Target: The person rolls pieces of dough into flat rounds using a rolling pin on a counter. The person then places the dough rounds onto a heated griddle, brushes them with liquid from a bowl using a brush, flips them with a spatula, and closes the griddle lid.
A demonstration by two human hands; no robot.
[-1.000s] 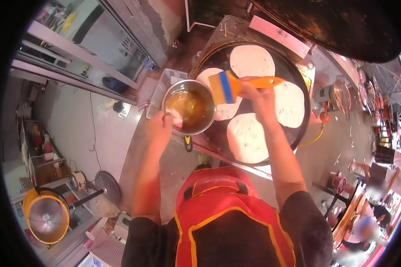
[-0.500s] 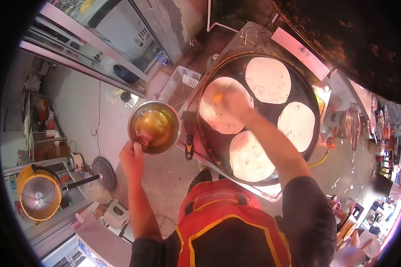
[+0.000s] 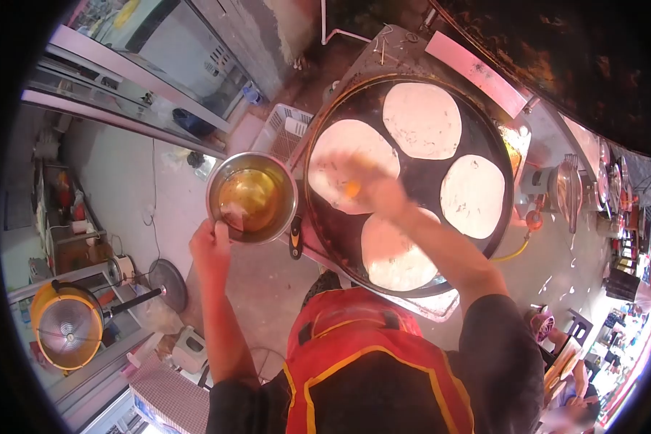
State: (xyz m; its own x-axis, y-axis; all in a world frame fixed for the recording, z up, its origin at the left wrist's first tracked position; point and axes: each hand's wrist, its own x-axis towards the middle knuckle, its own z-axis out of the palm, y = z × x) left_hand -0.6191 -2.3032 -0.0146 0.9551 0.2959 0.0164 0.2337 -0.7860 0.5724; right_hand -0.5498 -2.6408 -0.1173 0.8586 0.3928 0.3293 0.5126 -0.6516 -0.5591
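My left hand (image 3: 211, 246) is closed on the near edge of a round metal bowl (image 3: 289, 213) with yellow, oil-like liquid (image 3: 249, 199) inside. Over the left side of a wide, dark round griddle (image 3: 419, 192), my right hand (image 3: 380, 189) is blurred by motion. It seems to grip a small orange-ended tool (image 3: 352, 189), whose kind I cannot make out. Beneath that hand lies a pale flatbread (image 3: 340, 148), partly hidden. Other flat rounds of dough rest on the griddle: one at the top (image 3: 422, 121), one at the right (image 3: 473, 197), one nearest me (image 3: 390, 257), partly under my forearm.
A spatula with a black and yellow handle (image 3: 296, 237) sticks out at the griddle's left edge. A white plastic basket (image 3: 286, 126) stands behind the bowl. The big dark lid (image 3: 557, 65) looms at upper right. A yellow heater-like lamp (image 3: 69, 329) stands lower left.
My right hand and the orange-ended tool have swept lower over the left flatbread. The bowl stays in my left hand. The whole view has shifted slightly.
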